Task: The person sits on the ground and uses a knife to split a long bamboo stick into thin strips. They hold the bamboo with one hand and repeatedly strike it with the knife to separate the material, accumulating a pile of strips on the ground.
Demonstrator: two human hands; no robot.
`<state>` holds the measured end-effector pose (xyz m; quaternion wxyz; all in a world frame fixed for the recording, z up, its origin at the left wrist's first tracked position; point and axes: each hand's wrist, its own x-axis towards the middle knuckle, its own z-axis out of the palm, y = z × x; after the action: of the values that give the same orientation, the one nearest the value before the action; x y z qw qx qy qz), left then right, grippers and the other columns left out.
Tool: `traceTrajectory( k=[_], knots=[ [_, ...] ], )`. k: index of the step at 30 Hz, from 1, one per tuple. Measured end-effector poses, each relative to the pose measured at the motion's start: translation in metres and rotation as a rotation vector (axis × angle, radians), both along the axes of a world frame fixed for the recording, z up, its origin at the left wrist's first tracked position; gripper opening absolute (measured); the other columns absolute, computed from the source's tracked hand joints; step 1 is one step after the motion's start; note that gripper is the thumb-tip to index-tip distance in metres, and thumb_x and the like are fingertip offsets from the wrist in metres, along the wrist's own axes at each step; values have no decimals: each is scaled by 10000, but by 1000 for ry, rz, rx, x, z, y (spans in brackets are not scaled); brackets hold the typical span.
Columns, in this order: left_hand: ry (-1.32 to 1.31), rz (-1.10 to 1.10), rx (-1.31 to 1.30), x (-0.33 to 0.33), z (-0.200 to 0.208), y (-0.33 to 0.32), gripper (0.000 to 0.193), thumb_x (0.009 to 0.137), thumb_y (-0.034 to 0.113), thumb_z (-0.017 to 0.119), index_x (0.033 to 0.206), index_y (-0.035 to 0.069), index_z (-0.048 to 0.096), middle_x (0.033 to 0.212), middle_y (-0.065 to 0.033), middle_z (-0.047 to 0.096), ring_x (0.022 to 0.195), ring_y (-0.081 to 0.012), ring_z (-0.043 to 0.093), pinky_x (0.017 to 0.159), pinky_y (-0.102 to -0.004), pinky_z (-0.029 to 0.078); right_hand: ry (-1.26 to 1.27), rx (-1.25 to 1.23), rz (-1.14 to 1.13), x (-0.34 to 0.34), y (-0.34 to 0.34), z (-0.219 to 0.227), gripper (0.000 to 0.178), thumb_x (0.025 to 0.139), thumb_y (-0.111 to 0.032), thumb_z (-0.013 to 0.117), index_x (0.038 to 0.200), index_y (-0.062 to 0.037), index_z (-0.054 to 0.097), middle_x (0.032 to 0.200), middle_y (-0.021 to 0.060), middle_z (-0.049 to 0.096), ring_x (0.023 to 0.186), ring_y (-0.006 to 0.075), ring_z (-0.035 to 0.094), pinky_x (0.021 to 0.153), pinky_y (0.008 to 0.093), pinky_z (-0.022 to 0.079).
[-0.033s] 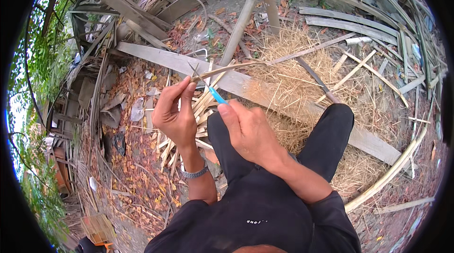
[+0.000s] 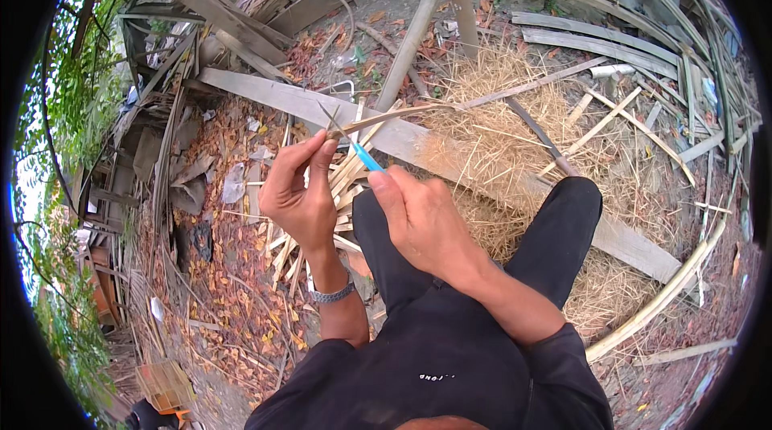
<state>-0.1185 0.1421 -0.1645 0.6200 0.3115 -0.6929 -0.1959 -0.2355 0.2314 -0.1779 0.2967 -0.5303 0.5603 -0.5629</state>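
My left hand (image 2: 299,198) is closed in a pinch on the near end of a thin bamboo strip (image 2: 394,115), which stretches away to the right above a long grey plank. In my right hand (image 2: 430,217) is a small knife (image 2: 367,157) with a light blue handle, gripped with the thumb along it. Its narrow blade points up and left and crosses the strip just beside my left fingertips; whether the edge bites into it I cannot tell.
The plank (image 2: 277,98) runs diagonally before my knees. Straw-like shavings (image 2: 494,96) pile over its middle, with a long-bladed knife (image 2: 537,131) lying there. Split strips (image 2: 347,182) lie beyond my left arm. Wooden posts (image 2: 414,36) stand ahead; leaves (image 2: 241,285) litter the ground.
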Motion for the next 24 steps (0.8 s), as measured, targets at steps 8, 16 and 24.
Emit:
traceTrajectory(
  k=[8, 16, 24],
  knots=[
    [-33, -6, -71, 4, -3, -10, 184, 717, -107, 691, 878, -18, 684, 824, -116, 668, 777, -163, 631, 693, -247, 492, 42, -18, 35, 0, -16, -1, 398, 960, -289, 443, 746, 36, 522, 475, 222, 487, 444, 402, 523, 408, 455, 377],
    [-48, -13, -138, -5, -1, -11, 177, 719, -110, 686, 877, -31, 676, 803, -123, 661, 765, -186, 629, 698, -271, 495, 334, 153, -256, -18, -46, -66, 432, 956, -317, 432, 751, 42, 560, 495, 232, 530, 474, 408, 563, 418, 466, 434],
    [-18, -60, -134, -9, -1, -13, 168, 744, -125, 655, 901, -67, 641, 854, -154, 635, 839, -213, 618, 752, -294, 499, 236, 208, -181, -23, -30, -42, 430, 954, -308, 440, 747, 45, 569, 506, 243, 527, 474, 409, 555, 442, 470, 435]
  ],
)
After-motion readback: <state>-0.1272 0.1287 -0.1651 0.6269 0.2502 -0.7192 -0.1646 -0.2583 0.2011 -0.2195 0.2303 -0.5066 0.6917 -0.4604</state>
